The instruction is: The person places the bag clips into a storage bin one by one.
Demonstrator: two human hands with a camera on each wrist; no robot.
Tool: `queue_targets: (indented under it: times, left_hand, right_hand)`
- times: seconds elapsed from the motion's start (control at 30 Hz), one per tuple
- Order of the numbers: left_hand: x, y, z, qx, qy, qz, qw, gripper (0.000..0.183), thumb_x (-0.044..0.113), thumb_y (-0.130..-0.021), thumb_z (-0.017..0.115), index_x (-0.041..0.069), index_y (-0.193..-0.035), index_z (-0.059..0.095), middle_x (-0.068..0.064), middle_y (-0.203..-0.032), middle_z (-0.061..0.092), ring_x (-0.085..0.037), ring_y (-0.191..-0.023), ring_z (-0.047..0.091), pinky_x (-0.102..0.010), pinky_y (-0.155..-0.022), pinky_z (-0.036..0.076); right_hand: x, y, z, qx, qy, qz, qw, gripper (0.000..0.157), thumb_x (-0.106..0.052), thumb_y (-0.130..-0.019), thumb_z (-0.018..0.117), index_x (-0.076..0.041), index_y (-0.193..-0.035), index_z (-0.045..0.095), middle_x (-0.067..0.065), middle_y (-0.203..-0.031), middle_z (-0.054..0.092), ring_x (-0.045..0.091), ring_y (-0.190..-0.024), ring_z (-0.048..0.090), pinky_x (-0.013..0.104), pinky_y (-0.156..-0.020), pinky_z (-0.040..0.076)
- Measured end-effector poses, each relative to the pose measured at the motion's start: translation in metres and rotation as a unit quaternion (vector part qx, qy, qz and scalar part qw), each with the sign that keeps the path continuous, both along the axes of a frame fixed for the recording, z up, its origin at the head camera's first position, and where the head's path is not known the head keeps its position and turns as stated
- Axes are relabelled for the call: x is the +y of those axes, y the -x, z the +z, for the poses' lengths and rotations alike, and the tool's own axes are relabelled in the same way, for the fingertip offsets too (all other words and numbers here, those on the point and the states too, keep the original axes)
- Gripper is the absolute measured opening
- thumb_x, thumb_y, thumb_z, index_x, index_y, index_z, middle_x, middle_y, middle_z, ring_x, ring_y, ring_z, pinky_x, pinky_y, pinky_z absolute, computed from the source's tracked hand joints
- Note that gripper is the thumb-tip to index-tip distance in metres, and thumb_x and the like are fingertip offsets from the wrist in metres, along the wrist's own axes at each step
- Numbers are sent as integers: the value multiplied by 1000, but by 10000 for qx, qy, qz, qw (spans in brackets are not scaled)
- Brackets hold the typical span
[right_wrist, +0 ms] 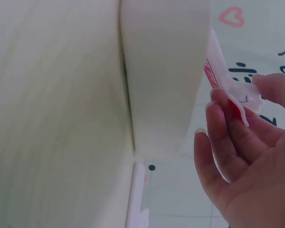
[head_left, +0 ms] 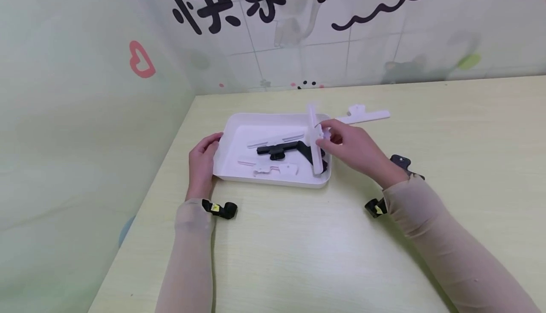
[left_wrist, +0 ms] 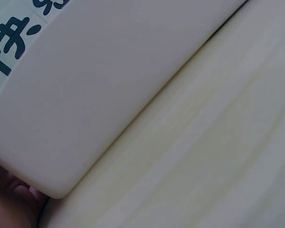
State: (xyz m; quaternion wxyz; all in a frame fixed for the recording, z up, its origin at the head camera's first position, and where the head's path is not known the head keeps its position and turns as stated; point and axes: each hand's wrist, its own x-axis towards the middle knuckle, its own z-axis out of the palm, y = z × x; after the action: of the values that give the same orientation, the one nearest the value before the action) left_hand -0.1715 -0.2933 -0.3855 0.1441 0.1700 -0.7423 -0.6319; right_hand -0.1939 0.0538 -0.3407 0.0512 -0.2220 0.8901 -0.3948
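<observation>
My left hand (head_left: 202, 161) grips the left end of a white tray (head_left: 273, 181), fingers at its rim; in the left wrist view the tray's outer wall (left_wrist: 99, 85) fills much of the picture. Over the tray's right end, my right hand (head_left: 358, 147) pinches a long white plastic clip (head_left: 315, 154) between thumb and fingers. Red stripes show on that clip (right_wrist: 244, 92) in the right wrist view. Inside the tray lie a black clip (head_left: 277, 151), a white clip (head_left: 275, 168) near the front and another white clip (head_left: 268, 142) behind. The held clip partly hides black pieces below it.
Beyond the tray's right end, another long white clip (head_left: 373, 115) lies on the pale wooden table (head_left: 298, 237). A printed curtain-like wall covering (head_left: 298, 61) runs along the table's back edge, and a pale one stands along the left.
</observation>
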Motion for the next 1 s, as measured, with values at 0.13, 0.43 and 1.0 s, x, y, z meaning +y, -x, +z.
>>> queue_targets:
  times: [0.13,0.43,1.0]
  left_hand:
    - [-2,0,0,22,-49,10,10000,23,22,-90,52,21,-110,65,5,-116,57,-17,-106,50,-32,-85,42]
    - [-2,0,-1,-12,-1,-17,10000,24,23,-91,50,21,-111,64,5,-117,56,-15,-105,50,-31,-85,42]
    - [-1,2,0,-52,23,1,10000,23,23,-91,51,21,-110,64,5,-116,56,-14,-103,50,-30,-84,42]
  right_hand:
    - [-8,-1,-3,49,-231,105,9997,50,-47,-84,54,-18,-124,49,0,-92,59,15,-85,53,33,-72,42]
    - [-20,-7,-6,209,-832,523,9949,44,-41,-87,52,-14,-121,52,1,-92,58,18,-81,51,34,-72,40]
    - [-21,-3,-13,115,-1060,877,9904,42,-32,-90,51,-7,-124,52,7,-102,57,22,-89,46,35,-76,38]
